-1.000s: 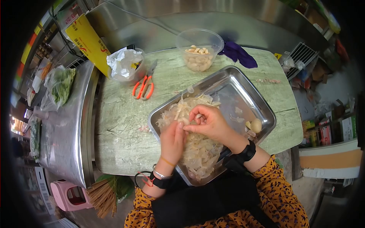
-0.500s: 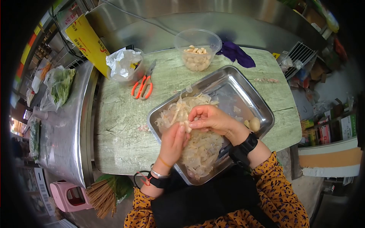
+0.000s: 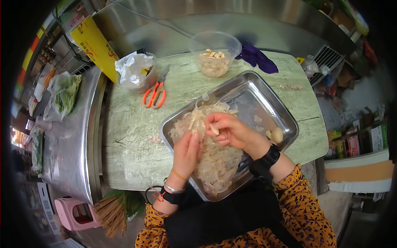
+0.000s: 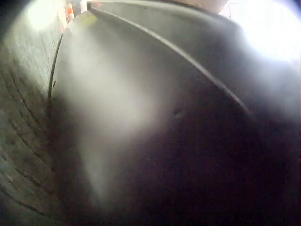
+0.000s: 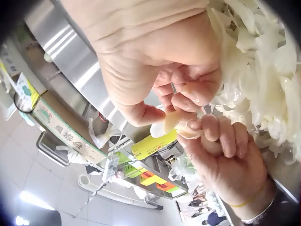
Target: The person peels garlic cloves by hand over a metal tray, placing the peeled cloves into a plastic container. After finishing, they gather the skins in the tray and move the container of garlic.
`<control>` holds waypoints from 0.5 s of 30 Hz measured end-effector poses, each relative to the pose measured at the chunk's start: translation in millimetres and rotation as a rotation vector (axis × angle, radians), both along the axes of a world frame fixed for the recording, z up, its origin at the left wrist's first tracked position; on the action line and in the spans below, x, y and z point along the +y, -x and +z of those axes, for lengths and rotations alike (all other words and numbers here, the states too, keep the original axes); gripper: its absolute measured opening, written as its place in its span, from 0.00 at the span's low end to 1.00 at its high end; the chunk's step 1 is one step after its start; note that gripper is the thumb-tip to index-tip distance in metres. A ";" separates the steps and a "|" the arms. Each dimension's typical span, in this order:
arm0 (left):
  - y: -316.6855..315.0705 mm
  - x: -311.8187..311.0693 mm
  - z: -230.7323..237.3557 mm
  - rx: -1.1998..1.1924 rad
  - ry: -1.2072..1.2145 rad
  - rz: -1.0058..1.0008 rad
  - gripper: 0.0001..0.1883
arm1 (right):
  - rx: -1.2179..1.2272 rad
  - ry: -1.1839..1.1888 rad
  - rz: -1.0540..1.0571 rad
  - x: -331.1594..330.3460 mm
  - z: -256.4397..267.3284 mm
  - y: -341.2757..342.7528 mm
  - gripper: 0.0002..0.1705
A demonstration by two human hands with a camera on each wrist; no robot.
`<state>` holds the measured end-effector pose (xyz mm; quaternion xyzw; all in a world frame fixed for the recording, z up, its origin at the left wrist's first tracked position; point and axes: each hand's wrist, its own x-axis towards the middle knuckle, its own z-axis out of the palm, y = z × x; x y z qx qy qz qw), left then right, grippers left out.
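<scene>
Over a metal tray (image 3: 264,95) heaped with pale, translucent peels (image 3: 219,165), both hands work close together. The right hand (image 3: 231,132) pinches a pale peeled clove (image 3: 214,129) between thumb and fingers; the same clove (image 5: 164,123) shows in the right wrist view. Just left of it, the left hand (image 3: 187,153) has its fingers curled around another pale piece, seen in the right wrist view as a whitish clove (image 5: 189,129) at the left hand's (image 5: 228,165) fingertips. The left wrist view shows only blurred dark and grey surfaces.
A clear bowl (image 3: 215,62) of peeled cloves stands behind the tray, beside a purple cloth (image 3: 258,58). Orange-handled scissors (image 3: 154,96) and a tub with crumpled plastic (image 3: 134,66) lie left. Rounder unpeeled-looking pieces (image 3: 277,135) sit at the tray's right side.
The hands, whose fingertips met on one pale piece half a second ago, have parted slightly; the right hand now holds a clove apart from the left. The tray has shifted slightly left in view.
</scene>
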<state>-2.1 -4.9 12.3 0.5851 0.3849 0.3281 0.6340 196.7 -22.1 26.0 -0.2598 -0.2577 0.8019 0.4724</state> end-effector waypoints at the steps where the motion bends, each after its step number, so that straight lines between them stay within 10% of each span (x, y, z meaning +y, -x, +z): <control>1: -0.3 0.4 -1.9 0.000 0.000 0.004 0.10 | 0.136 0.027 0.025 0.8 -0.4 -2.3 0.10; 7: -2.5 0.0 -11.4 -0.016 -0.087 0.033 0.07 | -0.585 -0.262 -0.259 -4.9 10.3 14.6 0.14; 15: -0.9 -0.9 -2.9 0.007 -0.094 -0.092 0.09 | -0.680 -0.359 -0.224 -1.5 -1.1 8.7 0.10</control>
